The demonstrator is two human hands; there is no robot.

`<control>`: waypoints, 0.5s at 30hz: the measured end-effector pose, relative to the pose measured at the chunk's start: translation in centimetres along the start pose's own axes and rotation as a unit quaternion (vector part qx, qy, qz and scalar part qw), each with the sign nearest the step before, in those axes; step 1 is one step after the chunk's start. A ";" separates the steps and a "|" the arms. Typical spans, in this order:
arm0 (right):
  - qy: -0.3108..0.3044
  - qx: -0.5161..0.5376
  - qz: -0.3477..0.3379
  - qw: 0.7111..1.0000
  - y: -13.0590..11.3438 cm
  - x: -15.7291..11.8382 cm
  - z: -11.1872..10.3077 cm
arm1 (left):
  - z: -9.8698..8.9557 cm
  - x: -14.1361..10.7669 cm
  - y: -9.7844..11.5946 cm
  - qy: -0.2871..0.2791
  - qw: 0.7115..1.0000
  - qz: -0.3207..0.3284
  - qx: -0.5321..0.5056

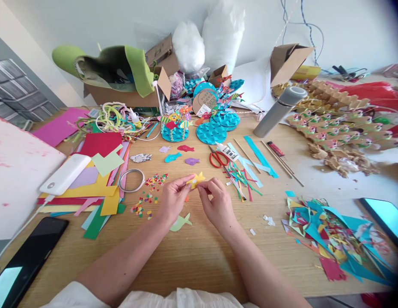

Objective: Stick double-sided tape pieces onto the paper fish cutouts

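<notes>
Yellow paper fish [197, 179] | pinched between left hand [173, 197] and right hand [216, 203], hands together | pale green fish [180, 222] under wrists | confetti [147, 197] left | scissors [218, 158] behind

Both hands meet mid-tabletop [192, 252] on a yellow paper fish [196, 179]. A pale green paper fish [180, 222] lies just before them (nearer the person), red-handled scissors [218, 159] behind, stacked coloured paper sheets [99, 188] left, blue paper scraps [330, 235] right.

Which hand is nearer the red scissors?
Right. The right hand sits just below and slightly toward the person from the red scissors, pinching the yellow paper fish. The left hand holds the fish's other side, farther left.
</notes>
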State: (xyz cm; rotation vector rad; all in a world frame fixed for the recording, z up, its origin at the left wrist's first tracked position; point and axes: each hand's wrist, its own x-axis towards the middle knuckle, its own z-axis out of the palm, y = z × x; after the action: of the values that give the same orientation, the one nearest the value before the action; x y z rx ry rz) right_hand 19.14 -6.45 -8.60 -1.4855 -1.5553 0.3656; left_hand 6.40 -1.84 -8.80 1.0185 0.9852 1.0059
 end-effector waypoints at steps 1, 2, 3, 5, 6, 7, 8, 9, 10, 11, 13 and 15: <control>0.000 -0.001 0.001 1.000 0.0 0.0 0.0 | 0.0 0.0 0.0 0.001 1.000 -0.002 0.001; -0.001 -0.001 0.003 1.000 0.0 0.0 0.0 | 0.0 0.0 0.0 0.002 1.000 -0.003 0.002; -0.001 -0.001 0.005 1.000 0.0 0.0 0.0 | 0.0 0.0 0.0 0.002 1.000 -0.005 0.003; -0.004 -0.003 0.007 1.000 0.0 0.0 0.1 | 0.1 -0.1 0.1 0.003 1.000 -0.006 0.003; -0.005 -0.004 0.008 1.000 0.0 0.0 0.1 | 0.2 -0.1 0.1 0.003 1.000 -0.006 0.001; -0.006 -0.006 0.008 1.000 0.0 0.0 0.1 | 0.2 -0.1 0.1 0.003 1.000 -0.005 -0.002; -0.006 -0.007 0.009 1.000 0.0 0.0 0.1 | 0.2 -0.1 0.2 0.003 1.000 -0.003 -0.004; -0.006 -0.008 0.010 1.000 0.0 0.0 0.1 | 0.2 -0.1 0.2 0.003 1.000 -0.002 -0.006; -0.005 -0.008 0.010 1.000 0.0 0.0 0.1 | 0.2 -0.2 0.2 0.003 1.000 -0.002 -0.005; -0.004 -0.009 0.010 1.000 0.0 0.0 0.0 | 0.2 -0.2 0.2 0.002 1.000 -0.002 -0.002; -0.004 -0.011 0.009 1.000 0.0 0.0 0.0 | 0.2 -0.2 0.1 0.000 1.000 -0.005 0.006; -0.005 -0.015 0.008 1.000 -0.1 0.0 0.0 | 0.1 -0.2 0.0 -0.001 1.000 -0.007 0.010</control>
State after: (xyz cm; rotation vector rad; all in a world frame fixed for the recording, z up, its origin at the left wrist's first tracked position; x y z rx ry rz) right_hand 19.06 -6.48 -8.57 -1.5218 -1.5637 0.3623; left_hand 6.49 -2.04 -8.72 1.0276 1.0003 0.9854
